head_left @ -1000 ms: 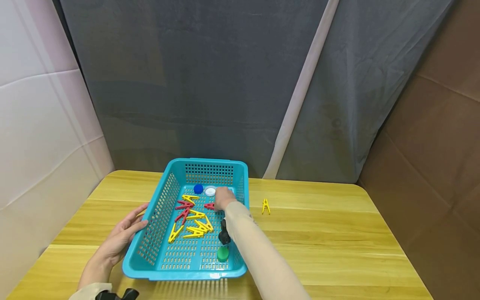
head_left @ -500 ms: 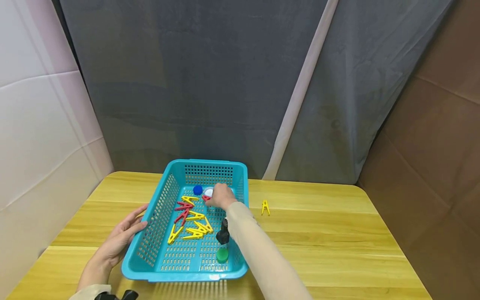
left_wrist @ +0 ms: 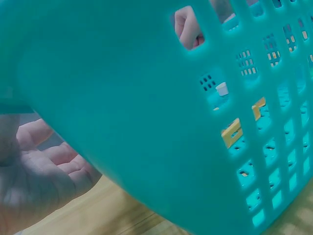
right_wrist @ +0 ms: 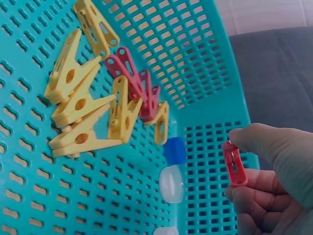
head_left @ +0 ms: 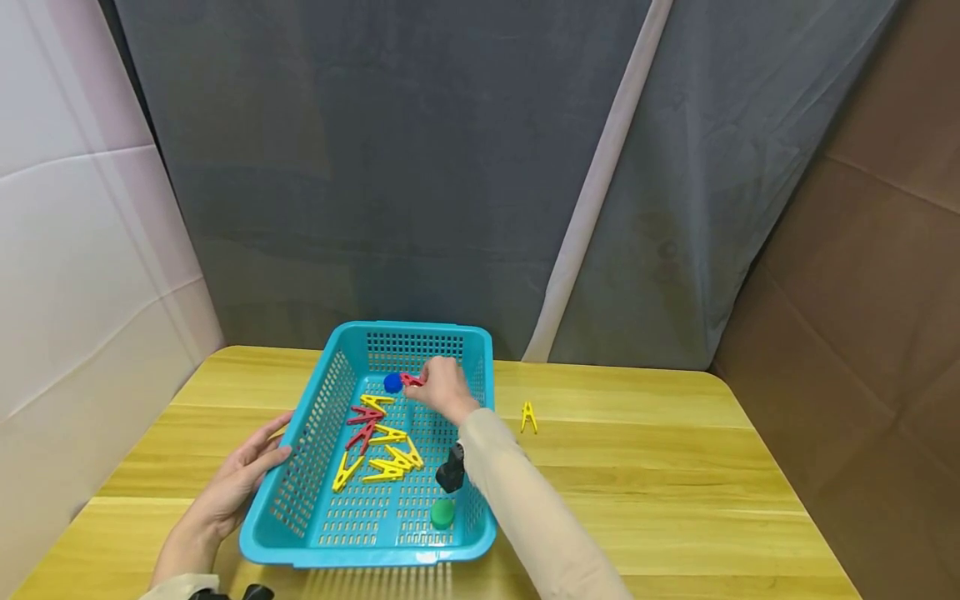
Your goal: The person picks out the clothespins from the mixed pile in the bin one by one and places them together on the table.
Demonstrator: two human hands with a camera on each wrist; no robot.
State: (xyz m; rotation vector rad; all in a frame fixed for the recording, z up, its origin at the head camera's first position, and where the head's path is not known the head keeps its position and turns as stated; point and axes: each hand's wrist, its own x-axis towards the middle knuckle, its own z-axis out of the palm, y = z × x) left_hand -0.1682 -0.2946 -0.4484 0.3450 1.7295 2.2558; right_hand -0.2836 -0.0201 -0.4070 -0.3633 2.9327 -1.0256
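Note:
In the head view, my right hand [head_left: 444, 390] pinches a red clothespin [right_wrist: 234, 165] between thumb and fingers, inside the far part of the blue plastic basket [head_left: 367, 557]. Its other fingers curl below it in the right wrist view. Just left of the held clothespin is a blue bottle cap [head_left: 392, 382]. A white cap [right_wrist: 171, 184] sits beside the blue one in the right wrist view; in the head view the hand hides it. My left hand [head_left: 232, 487] rests against the basket's left side, thumb at the rim, fingers loosely extended along the outer wall.
Several yellow clothespins [head_left: 387, 434] and two red clothespins [head_left: 363, 436] lie on the basket floor. A green cap [head_left: 442, 513] is near its front right corner. One yellow clothespin [head_left: 528, 417] stands on the wooden table [head_left: 637, 467] right of the basket. Grey cloth [head_left: 420, 167] hangs behind.
My right hand has moved back and a little left inside the basket, carrying the red clothespin from beside the white cap toward the blue cap. The left hand stays at the rim.

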